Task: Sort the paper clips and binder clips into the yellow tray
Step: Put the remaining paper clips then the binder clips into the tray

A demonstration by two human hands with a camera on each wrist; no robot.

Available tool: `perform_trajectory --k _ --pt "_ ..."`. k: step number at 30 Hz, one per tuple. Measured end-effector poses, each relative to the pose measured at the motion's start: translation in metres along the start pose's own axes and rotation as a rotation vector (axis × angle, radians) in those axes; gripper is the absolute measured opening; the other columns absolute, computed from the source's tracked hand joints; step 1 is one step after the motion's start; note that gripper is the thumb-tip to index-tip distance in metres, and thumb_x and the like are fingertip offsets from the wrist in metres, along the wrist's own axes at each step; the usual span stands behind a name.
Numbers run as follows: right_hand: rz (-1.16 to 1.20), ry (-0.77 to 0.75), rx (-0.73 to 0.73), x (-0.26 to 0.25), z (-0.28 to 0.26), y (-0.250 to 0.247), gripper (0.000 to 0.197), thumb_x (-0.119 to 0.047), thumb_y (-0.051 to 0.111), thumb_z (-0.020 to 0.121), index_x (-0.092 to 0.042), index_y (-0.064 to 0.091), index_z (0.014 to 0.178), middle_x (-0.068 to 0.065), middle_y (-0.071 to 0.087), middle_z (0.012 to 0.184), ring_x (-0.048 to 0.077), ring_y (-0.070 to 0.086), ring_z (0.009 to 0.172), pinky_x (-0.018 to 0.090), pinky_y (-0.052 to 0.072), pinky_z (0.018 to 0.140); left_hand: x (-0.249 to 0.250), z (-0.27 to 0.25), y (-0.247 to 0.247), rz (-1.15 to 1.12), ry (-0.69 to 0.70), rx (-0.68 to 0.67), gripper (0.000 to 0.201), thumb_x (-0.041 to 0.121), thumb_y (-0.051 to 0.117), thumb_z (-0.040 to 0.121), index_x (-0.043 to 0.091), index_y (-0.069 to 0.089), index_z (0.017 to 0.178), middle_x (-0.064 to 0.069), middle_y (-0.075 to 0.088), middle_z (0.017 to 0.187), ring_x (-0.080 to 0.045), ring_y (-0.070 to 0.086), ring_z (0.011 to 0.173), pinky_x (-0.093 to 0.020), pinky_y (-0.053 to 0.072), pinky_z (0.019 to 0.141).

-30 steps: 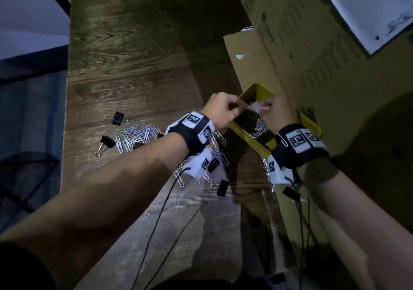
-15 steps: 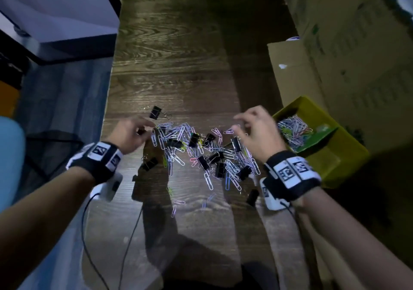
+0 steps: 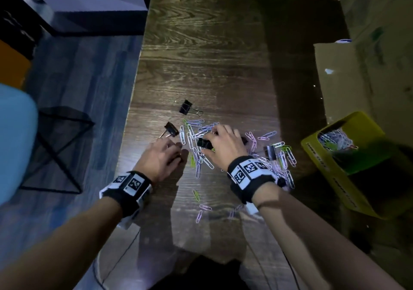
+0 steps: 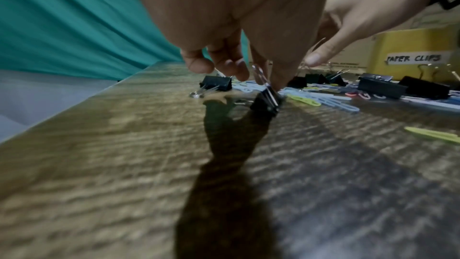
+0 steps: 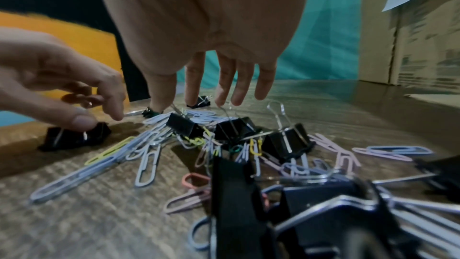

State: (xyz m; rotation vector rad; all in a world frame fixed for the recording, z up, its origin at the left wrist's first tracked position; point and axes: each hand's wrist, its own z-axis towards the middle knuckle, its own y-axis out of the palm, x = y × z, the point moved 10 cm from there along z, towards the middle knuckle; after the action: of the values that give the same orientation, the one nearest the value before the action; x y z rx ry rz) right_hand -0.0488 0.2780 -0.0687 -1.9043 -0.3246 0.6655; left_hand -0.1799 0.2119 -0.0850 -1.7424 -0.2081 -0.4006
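Observation:
A pile of pastel paper clips and black binder clips lies on the dark wooden table. My left hand is at the pile's left edge. Its thumb and finger pinch the wire handle of a black binder clip that stands on the table, also seen as the binder clip under my left hand. My right hand hovers over the pile's middle. Its straight fingers touch the wire handles and grip nothing. The yellow tray, labelled PAPER CLIPS, stands at the right and holds paper clips.
Two more binder clips lie apart beyond my left hand. Cardboard boxes stand behind the tray on the right. The table's left edge drops to the floor, where a blue chair stands.
Both hands left the yellow tray, where they held paper clips, and came back left to the pile. My left hand has now pinched a binder clip's handle.

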Motion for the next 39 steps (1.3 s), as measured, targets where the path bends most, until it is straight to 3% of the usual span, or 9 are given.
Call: perform_trajectory --k 4,9,14,17,20,25,28,31,39 --pt "0.008 -0.032 0.017 -0.007 0.009 0.004 0.034 -0.042 0.052 0.091 -0.029 0.060 0.121 0.002 0.052 0.120 0.023 0.044 0.116 0.041 0.027 0.100 -0.018 0.002 -0.009 -0.066 -0.063 0.026 0.032 0.038 0.048 0.079 0.015 0.065 0.095 -0.008 0.059 0.095 -0.029 0.057 0.086 -0.042 0.051 0.071" --pt "0.157 -0.007 0.259 0.006 0.009 -0.026 0.023 -0.027 0.052 0.094 -0.019 0.069 0.106 0.003 0.064 0.104 0.024 0.057 0.100 0.038 0.034 0.095 0.015 0.035 -0.021 -0.107 0.100 0.144 0.028 0.011 0.053 0.083 0.007 0.063 0.109 -0.013 0.061 0.107 -0.030 0.057 0.096 -0.039 0.049 0.085" --pt "0.315 0.203 0.446 0.055 0.012 -0.068 0.023 -0.023 0.054 0.092 -0.014 0.070 0.106 0.010 0.066 0.099 0.028 0.063 0.086 0.040 0.052 0.084 0.033 0.073 0.021 0.049 0.056 -0.084 0.051 0.026 0.046 0.093 0.007 0.034 0.139 -0.021 0.029 0.147 -0.036 0.025 0.136 -0.050 0.027 0.111" --pt "0.297 0.422 0.373 0.098 0.018 -0.070 0.023 -0.022 0.055 0.093 -0.015 0.068 0.110 0.013 0.065 0.106 0.029 0.064 0.093 0.040 0.053 0.085 0.030 0.070 0.042 0.101 0.023 -0.202 0.055 0.032 0.032 0.098 0.010 0.018 0.145 -0.015 0.009 0.155 -0.034 0.003 0.142 -0.052 0.018 0.114" --pt "0.332 0.534 0.317 0.127 0.018 -0.061 0.024 -0.019 0.057 0.092 -0.013 0.066 0.113 0.014 0.067 0.110 0.029 0.065 0.099 0.041 0.054 0.088 0.035 0.047 0.050 0.114 0.068 -0.252 0.054 0.031 0.030 0.099 0.010 0.015 0.146 -0.014 0.009 0.155 -0.034 0.003 0.143 -0.050 0.015 0.115" --pt "0.336 0.497 0.318 0.128 0.005 -0.050 0.059 -0.033 0.060 0.087 -0.023 0.035 0.139 0.012 0.050 0.129 0.031 0.052 0.116 0.046 0.044 0.098 0.051 0.040 0.033 0.124 0.133 -0.164 0.050 0.030 0.026 0.096 0.012 0.029 0.142 -0.015 0.028 0.150 -0.033 0.025 0.138 -0.045 0.020 0.111" --pt "0.300 0.365 0.334 0.104 -0.007 -0.051 0.065 -0.050 0.060 0.083 -0.023 0.037 0.137 0.010 0.044 0.133 0.027 0.042 0.125 0.044 0.034 0.104 0.055 0.073 0.029 0.049 0.104 -0.178 0.052 0.025 0.033 0.098 0.020 0.017 0.147 -0.007 0.014 0.155 -0.027 0.012 0.143 -0.048 0.011 0.114" --pt "0.155 0.161 0.083 0.070 -0.007 -0.020 0.069 -0.059 0.066 0.073 -0.027 0.046 0.130 0.004 0.043 0.133 0.023 0.034 0.127 0.043 0.027 0.104 0.063 0.092 0.047 0.121 0.123 -0.339 0.054 0.033 0.028 0.099 0.024 0.005 0.147 0.001 -0.005 0.156 -0.023 -0.006 0.143 -0.054 0.005 0.115" --pt "0.061 0.170 0.083 0.074 -0.017 -0.009 0.032 -0.035 0.063 0.081 -0.021 0.056 0.109 0.003 0.056 0.121 0.023 0.043 0.120 0.039 0.023 0.102 0.068 0.052 0.066 0.161 0.119 -0.434 0.054 0.036 0.020 0.099 0.025 -0.003 0.147 0.003 -0.017 0.152 -0.022 -0.020 0.140 -0.051 -0.009 0.113"
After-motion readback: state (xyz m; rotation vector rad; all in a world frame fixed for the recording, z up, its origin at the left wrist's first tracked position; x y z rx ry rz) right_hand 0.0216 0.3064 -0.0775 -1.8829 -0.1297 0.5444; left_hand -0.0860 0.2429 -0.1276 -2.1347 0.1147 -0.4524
